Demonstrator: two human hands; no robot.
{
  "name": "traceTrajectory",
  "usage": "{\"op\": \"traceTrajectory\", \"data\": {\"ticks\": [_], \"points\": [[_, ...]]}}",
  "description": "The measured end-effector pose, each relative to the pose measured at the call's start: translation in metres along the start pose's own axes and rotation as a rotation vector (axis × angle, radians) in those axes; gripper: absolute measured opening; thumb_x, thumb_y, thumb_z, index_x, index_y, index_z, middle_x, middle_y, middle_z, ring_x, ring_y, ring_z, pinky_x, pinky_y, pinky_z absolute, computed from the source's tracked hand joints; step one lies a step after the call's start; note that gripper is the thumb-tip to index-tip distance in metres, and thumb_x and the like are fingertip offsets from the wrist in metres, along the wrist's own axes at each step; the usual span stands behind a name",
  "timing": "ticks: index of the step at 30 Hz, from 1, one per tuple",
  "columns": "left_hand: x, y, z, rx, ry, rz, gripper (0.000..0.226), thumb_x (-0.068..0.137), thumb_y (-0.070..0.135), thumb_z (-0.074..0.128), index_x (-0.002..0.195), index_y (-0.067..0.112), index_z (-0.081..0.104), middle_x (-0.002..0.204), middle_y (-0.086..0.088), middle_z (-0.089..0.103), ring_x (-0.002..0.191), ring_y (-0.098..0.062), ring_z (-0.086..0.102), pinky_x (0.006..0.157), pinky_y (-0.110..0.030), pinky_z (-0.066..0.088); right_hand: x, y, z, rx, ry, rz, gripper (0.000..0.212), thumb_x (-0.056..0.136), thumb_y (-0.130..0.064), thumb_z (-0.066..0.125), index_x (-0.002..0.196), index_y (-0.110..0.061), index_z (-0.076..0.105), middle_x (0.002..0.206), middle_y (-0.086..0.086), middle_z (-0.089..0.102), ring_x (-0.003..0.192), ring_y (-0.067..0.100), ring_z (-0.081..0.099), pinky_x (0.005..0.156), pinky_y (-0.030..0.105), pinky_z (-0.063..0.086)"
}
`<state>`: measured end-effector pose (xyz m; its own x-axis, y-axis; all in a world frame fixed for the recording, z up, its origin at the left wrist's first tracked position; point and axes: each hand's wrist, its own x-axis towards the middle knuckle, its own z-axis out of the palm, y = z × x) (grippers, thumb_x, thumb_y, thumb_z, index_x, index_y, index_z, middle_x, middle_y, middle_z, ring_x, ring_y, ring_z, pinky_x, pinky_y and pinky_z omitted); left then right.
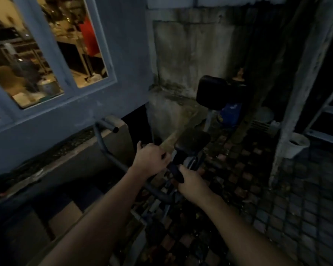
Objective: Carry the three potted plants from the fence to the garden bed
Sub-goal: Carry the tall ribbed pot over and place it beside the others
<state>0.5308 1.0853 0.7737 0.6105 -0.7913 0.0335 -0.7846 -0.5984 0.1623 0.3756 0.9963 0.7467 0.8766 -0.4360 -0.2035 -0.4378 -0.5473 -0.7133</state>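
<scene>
Pot (pixel 296 144) sits apart; hands (pixel 169 169) grip a dark handle (pixel 176 169).

Lit window (pixel 46 54) in blue wall, exercise bike handlebar (pixel 104 139), black padded seat (pixel 212 92), white bucket (pixel 296 144), brick paving (pixel 277 198)

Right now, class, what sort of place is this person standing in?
Probably a narrow paved yard beside a house at night: block paving underfoot, a lit window in the wall, a stained concrete wall ahead.

Rough wall, smooth metal, bumpy ground

The grey wall (pixel 190 54) looks like rough, stained concrete. The curved bar (pixel 104 148) looks like smooth painted metal. The ground (pixel 296 208) is bumpy stone blocks. The window (pixel 69 45) has shiny glass.
</scene>
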Motion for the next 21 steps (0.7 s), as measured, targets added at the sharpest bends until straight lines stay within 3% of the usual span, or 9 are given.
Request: {"op": "traceTrajectory", "data": {"ticks": [2,4,8,12,14,15,17,19,21], "points": [[0.009,0.003,-0.005,0.11,-0.023,0.009,0.051,0.099,0.05,0.039,0.076,0.018,0.071,0.086,0.0,0.072,0.097,-0.021,0.067,0.114,-0.051,0.026,-0.002,0.005,-0.009,-0.002,-0.038,-0.011,0.015,0.096,-0.016,0.058,0.11,-0.01,0.057,0.101,0.016,0.066,0.091,0.034,0.064,0.068,0.035,0.047],[0.017,0.011,-0.008,0.156,-0.049,-0.016,0.049,0.097,0.052,0.041,0.074,0.018,0.068,0.09,-0.002,0.074,0.098,-0.025,0.069,0.097,-0.039,0.036,-0.004,0.011,-0.018,-0.004,-0.068,-0.061,0.016,0.093,-0.015,0.061,0.107,-0.008,0.06,0.099,0.014,0.066,0.091,0.032,0.064,0.071,0.035,0.051],[0.035,0.024,-0.018,0.307,-0.276,-0.103,0.047,0.094,0.05,0.045,0.104,0.015,0.074,0.119,-0.006,0.073,0.113,-0.028,0.067,0.088,-0.035,0.047,-0.004,0.044,-0.051,-0.061,-0.06,-0.182,0.011,0.092,-0.028,0.06,0.103,-0.028,0.058,0.091,-0.009,0.061,0.082,0.012,0.062,0.06,0.026,0.048],[0.063,0.056,-0.03,0.26,-0.843,-0.29,0.033,0.097,0.035,0.05,0.078,0.015,0.067,0.075,0.0,0.064,0.063,-0.015,0.06,0.056,-0.024,0.043,-0.001,0.106,-0.129,-0.037,0.035,-0.167,0.022,0.091,-0.042,0.059,0.112,-0.048,0.054,0.091,-0.025,0.06,0.085,-0.005,0.061,0.066,0.017,0.049],[0.081,0.094,-0.037,0.129,-0.988,-0.358,0.03,0.103,0.029,0.051,0.093,0.006,0.068,0.067,-0.002,0.065,0.048,-0.013,0.058,0.046,-0.02,0.043,0.001,0.139,-0.172,-0.045,0.045,-0.132,0.017,0.086,-0.046,0.059,0.102,-0.051,0.058,0.088,-0.024,0.064,0.081,-0.008,0.061,0.065,0.019,0.049],[0.095,0.116,-0.039,0.039,-0.971,-0.323,0.03,0.105,0.026,0.05,0.103,0.002,0.067,0.064,0.0,0.07,0.043,-0.01,0.06,0.045,-0.02,0.046,0.002,0.155,-0.194,-0.048,0.054,-0.119,0.015,0.084,-0.048,0.059,0.098,-0.053,0.058,0.089,-0.024,0.065,0.081,-0.01,0.061,0.066,0.019,0.048],[0.131,0.166,-0.044,-0.149,-0.758,-0.149,0.031,0.106,0.027,0.048,0.118,0.002,0.062,0.066,0.005,0.075,0.052,-0.006,0.066,0.055,-0.022,0.052,0.005,0.183,-0.24,-0.066,0.078,-0.103,0.022,0.081,-0.055,0.059,0.103,-0.057,0.056,0.096,-0.024,0.065,0.088,-0.008,0.062,0.07,0.019,0.05],[0.162,0.218,-0.049,-0.24,-0.511,0.033,0.038,0.102,0.041,0.054,0.128,0.013,0.056,0.098,0.002,0.073,0.084,-0.012,0.068,0.073,-0.024,0.05,0.008,0.212,-0.284,-0.133,0.129,-0.137,0.045,0.074,-0.065,0.052,0.117,-0.053,0.052,0.113,-0.022,0.059,0.111,0.007,0.06,0.085,0.027,0.049],[0.184,0.269,-0.048,-0.318,-0.443,0.168,0.053,0.095,0.055,0.059,0.139,0.029,0.042,0.132,0.002,0.058,0.118,-0.016,0.056,0.097,-0.028,0.045,0.01,0.242,-0.326,-0.25,0.184,-0.141,0.063,0.068,-0.069,0.047,0.128,-0.049,0.046,0.138,-0.009,0.043,0.137,0.024,0.038,0.108,0.039,0.038]]}}
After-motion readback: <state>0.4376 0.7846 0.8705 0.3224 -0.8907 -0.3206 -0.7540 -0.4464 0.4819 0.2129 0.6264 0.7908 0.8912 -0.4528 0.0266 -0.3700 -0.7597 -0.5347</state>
